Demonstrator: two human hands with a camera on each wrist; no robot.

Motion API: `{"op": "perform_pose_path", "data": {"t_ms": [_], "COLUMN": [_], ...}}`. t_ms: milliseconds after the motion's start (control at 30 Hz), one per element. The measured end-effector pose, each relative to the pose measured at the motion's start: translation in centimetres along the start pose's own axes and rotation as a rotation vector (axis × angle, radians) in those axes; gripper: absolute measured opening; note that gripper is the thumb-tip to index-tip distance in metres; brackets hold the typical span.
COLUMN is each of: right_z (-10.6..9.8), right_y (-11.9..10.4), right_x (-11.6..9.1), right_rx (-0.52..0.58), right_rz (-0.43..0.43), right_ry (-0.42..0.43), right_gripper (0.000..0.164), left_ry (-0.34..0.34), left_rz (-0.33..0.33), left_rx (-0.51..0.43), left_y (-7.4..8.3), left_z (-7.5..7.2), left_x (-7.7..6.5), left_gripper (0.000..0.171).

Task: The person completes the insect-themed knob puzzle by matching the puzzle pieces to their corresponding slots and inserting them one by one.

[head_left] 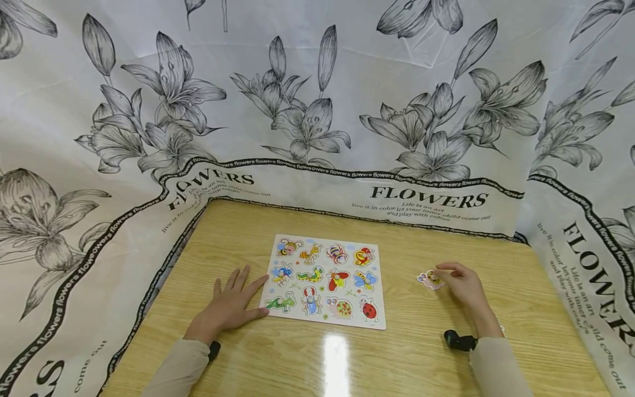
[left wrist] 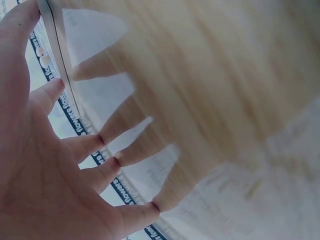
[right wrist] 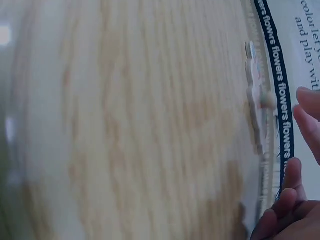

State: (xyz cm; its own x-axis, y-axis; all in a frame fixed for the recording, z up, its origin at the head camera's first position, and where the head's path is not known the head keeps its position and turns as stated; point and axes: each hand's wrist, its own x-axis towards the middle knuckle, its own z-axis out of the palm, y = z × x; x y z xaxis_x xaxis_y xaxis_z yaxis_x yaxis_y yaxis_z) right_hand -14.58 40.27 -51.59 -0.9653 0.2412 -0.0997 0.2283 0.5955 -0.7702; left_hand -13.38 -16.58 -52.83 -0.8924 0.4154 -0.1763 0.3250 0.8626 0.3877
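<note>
A white puzzle board [head_left: 357, 323] printed with colourful insects lies flat on the table. My left hand [head_left: 228, 306] is spread beside it, its thumb and a fingertip touching the left edge. In the left wrist view, the board's thin side [left wrist: 59, 45] shows by the thumb, and the other fingertips rest on the tabletop. To the right of the board lies a snail puzzle piece [head_left: 429, 279]. Over this piece hovers my right hand [head_left: 465, 286], its fingers bent. The right wrist view shows the piece's small knob [right wrist: 268, 100] with a gap between it and the fingers.
The wood-grain table [head_left: 407, 353] has a bright glare in front of the board. Behind my right wrist, a small white edge [head_left: 502, 329] peeks out, mostly hidden. A flower-printed cloth [head_left: 317, 182] rises along the table's back and sides. Black straps [head_left: 459, 340] circle both wrists.
</note>
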Motion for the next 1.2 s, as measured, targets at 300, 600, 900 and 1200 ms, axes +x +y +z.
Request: {"op": "perform_pose_path", "data": {"t_ms": [300,600,900,1200], "right_z": [-0.08,-0.03,-0.01,0.36], "right_y": [0.97,0.79,0.54,0.78], "right_x": [0.08,0.06,-0.04,-0.08], "right_rx": [0.045,0.013,-0.013,-0.063], "right_rz": [0.026,0.023,0.009,-0.030], "right_ry": [-0.125,-0.159,-0.144,-0.121], "right_gripper": [0.049,0.048,0.046,0.042], "left_ry": [0.007,0.004,0.014,0.010], "left_rz": [-0.002,0.000,0.003,0.001], "left_rx": [0.001,-0.007,-0.001,0.005], "left_y": [0.00,-0.12,-0.04,-0.23], "left_z": [0.02,-0.02,0.03,0.24], "left_x": [-0.09,-0.13,0.02,0.05], "left_gripper": [0.083,0.083,0.082,0.083]}}
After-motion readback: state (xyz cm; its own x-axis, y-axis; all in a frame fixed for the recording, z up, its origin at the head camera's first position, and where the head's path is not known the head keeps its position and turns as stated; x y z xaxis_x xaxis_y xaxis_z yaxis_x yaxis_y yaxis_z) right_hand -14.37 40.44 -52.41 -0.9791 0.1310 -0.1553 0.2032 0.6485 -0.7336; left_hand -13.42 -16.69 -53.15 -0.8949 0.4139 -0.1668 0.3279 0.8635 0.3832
